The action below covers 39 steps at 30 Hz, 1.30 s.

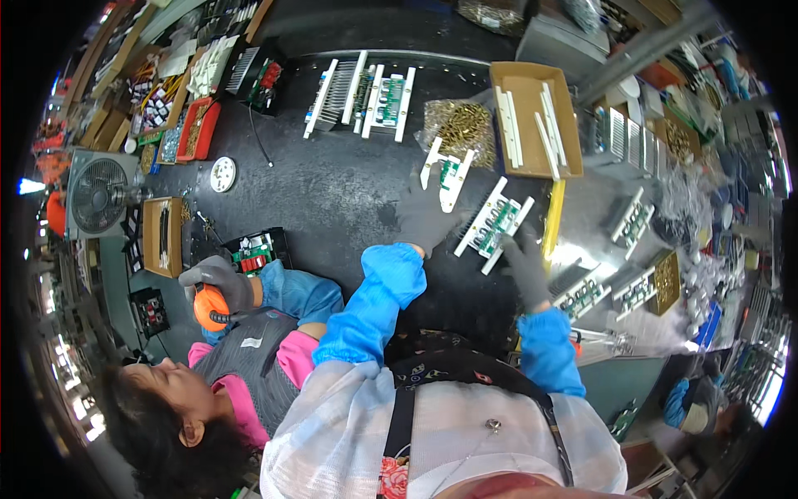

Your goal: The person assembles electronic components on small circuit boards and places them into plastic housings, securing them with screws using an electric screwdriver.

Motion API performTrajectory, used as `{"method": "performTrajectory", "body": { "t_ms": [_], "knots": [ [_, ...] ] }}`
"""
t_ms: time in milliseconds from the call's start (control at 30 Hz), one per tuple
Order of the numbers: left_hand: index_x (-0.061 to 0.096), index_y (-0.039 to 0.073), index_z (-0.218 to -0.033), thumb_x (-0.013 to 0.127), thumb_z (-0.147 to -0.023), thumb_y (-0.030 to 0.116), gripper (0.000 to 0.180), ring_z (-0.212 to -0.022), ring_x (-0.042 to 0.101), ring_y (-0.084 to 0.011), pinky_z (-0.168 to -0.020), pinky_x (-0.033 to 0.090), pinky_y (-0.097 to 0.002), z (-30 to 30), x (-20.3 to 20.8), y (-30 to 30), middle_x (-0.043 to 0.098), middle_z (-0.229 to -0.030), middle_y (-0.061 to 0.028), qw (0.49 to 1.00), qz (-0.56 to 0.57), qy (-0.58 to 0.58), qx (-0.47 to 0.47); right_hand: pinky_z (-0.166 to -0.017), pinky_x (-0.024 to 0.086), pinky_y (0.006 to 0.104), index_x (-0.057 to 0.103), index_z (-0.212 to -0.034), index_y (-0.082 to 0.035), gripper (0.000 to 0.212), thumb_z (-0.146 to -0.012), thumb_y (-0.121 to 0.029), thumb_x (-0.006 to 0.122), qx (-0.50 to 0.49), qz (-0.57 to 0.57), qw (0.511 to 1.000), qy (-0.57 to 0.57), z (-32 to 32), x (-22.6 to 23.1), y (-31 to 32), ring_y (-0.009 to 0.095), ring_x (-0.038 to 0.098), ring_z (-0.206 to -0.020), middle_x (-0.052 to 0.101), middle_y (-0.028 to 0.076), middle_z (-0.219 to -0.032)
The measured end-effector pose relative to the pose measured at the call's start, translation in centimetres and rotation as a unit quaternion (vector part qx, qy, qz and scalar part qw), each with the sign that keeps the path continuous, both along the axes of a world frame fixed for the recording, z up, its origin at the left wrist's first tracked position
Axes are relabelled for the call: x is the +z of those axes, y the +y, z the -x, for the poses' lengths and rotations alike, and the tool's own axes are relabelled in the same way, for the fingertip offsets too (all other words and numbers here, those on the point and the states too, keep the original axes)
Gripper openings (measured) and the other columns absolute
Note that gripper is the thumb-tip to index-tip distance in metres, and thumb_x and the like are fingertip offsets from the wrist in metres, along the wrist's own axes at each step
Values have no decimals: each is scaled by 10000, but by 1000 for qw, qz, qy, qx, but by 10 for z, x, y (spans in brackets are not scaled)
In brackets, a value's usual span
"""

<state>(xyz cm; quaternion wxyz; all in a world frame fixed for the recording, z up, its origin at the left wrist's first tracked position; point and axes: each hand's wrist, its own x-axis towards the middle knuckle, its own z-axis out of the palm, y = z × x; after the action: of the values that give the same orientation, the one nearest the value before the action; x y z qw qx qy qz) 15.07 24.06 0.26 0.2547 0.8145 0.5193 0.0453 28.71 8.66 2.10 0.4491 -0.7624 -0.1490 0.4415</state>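
My left hand (422, 218), in a grey glove, is closed on a small green circuit board with white strips (450, 176), held above the dark bench. Just right of it lies a circuit board assembly (499, 220) with two white rails and a row of parts between them. Beside its lower right end is my right hand (525, 268), also gloved, with fingers apart and fingertips at the assembly's edge; whether they press on it is hard to make out. A plastic bag of brass-coloured fasteners (462, 126) sits beyond the held board.
A cardboard box (573, 125) holds white strips. More railed assemblies (386, 101) stand at the back, with others (582, 293) to the right near a yellow strip (552, 218). At left, a co-worker's gloved hand (218, 279) is by an orange tool (211, 308). A fan (98, 195) stands far left.
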Motion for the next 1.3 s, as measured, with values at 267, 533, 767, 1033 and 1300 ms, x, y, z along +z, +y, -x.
{"method": "performTrajectory", "body": {
  "t_ms": [267,533,767,1033,1300],
  "knots": [
    [403,63,-1334,747,-658,259,783,-1034,504,-417,-835,458,-459,63,-13,-32,477,-1158,-264,993,-87,75,-4,-929,424,451,404,-1299,-59,590,-787,-227,643,140,-47,981,-123,68,-53,3,406,509,-1089,518,219,-1159],
    [415,-11,-1341,649,-817,212,615,-1155,482,-346,-989,367,-375,141,-25,104,501,-1236,-241,985,-140,-93,-21,-927,396,500,333,-1351,-47,659,-806,-316,585,232,-243,940,-56,85,-40,144,434,491,-1092,504,249,-1208],
    [466,-32,-1291,589,-859,104,469,-1165,478,-247,-980,376,-343,14,65,22,509,-1260,-185,962,-109,-247,44,-817,454,428,589,-1046,-74,339,-746,-232,612,-42,-190,840,-507,-26,21,-12,323,559,-938,583,121,-1038],
    [314,168,-1420,696,-692,526,898,-1088,481,-354,-789,473,-482,-177,3,-230,392,-1331,-183,881,-83,-17,-466,-996,356,508,107,-1474,-212,1076,-646,-582,685,-316,348,826,-311,-213,-67,-203,478,341,-1263,245,290,-1428],
    [278,146,-1428,642,-688,366,853,-1207,421,-427,-997,379,-472,-123,40,-174,198,-1473,-233,916,187,-41,-353,-766,495,351,171,-1457,-80,866,-743,-173,652,-373,-87,906,-180,-156,-40,-204,261,534,-1054,447,165,-1294]
  ]
}}
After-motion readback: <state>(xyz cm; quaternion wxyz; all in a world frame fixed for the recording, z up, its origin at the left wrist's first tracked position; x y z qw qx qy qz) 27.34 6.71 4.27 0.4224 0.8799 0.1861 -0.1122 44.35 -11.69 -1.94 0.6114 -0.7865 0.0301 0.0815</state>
